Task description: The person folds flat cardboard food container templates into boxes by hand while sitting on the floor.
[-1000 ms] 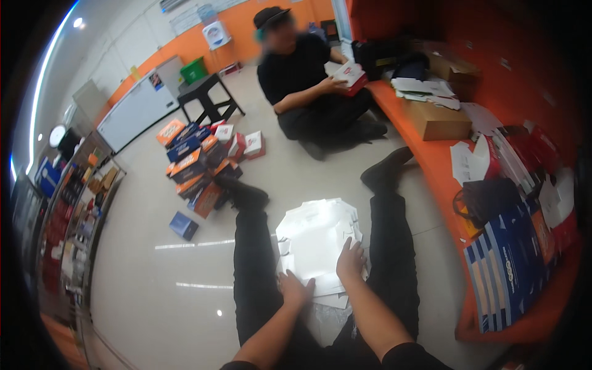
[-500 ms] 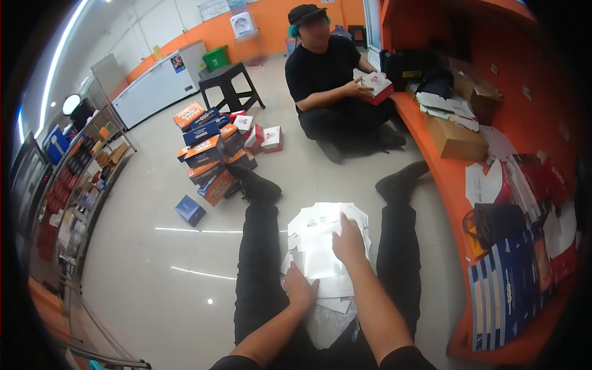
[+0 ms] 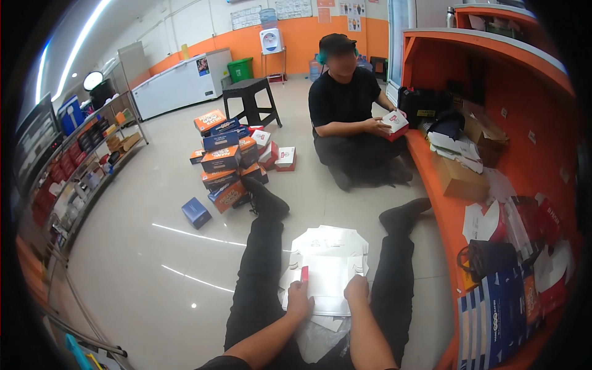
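A flat white cardboard box blank point(image 3: 327, 283) lies between my outstretched legs, on top of other white blanks point(image 3: 336, 238). My left hand point(image 3: 300, 300) is closed on its left side flap, which stands raised and shows a narrow red outer face. At the opposite side, my right hand point(image 3: 356, 292) has its fingers curled in and closed on the right flap. Crumpled clear plastic point(image 3: 320, 342) sits below the blanks, close to my lap.
Folded orange, blue and red boxes point(image 3: 221, 158) are piled beyond my left foot, with one blue box point(image 3: 196, 213) apart. A seated co-worker point(image 3: 348, 111) holds a red-and-white box point(image 3: 394, 125). An orange shelf point(image 3: 431, 185) runs along the right; a metal rack point(image 3: 92, 166) stands left.
My right hand has drawn back from the blank's far part to its right flap. My left hand has raised the left flap, bringing its red face into view. The view has tilted up.
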### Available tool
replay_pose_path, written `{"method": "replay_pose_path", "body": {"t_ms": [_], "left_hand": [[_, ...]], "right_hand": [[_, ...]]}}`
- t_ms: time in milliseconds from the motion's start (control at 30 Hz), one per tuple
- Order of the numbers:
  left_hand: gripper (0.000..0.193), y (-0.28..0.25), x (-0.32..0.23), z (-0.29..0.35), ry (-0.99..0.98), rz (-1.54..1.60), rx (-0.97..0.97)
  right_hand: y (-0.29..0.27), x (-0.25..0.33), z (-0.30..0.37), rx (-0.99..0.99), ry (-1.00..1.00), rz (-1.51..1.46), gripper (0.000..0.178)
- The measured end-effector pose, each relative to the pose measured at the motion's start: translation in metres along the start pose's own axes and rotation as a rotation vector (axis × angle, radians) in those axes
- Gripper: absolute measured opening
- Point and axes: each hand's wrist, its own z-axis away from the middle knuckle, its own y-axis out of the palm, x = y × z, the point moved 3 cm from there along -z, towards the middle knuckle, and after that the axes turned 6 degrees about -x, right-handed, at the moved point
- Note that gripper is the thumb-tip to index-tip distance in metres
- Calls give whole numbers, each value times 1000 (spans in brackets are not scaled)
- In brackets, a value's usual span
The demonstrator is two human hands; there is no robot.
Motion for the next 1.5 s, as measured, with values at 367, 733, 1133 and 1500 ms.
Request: {"method": "replay_pose_path", "body": {"t_ms": [367, 733, 1133, 1500], "left_hand": [[67, 20, 7, -7, 118, 123, 1], [51, -29, -18, -20, 157, 150, -135], [26, -164, -100, -3, -196, 1204, -121], [34, -213, -122, 14, -191, 1470, -188]], "right_hand": [[80, 27, 35, -134, -238, 259, 52], [-52, 59, 57, -99, -446, 55, 46], [-175, 102, 185, 47, -1278, -364, 65], [-175, 96, 175, -156, -1588, -652, 47]]}}
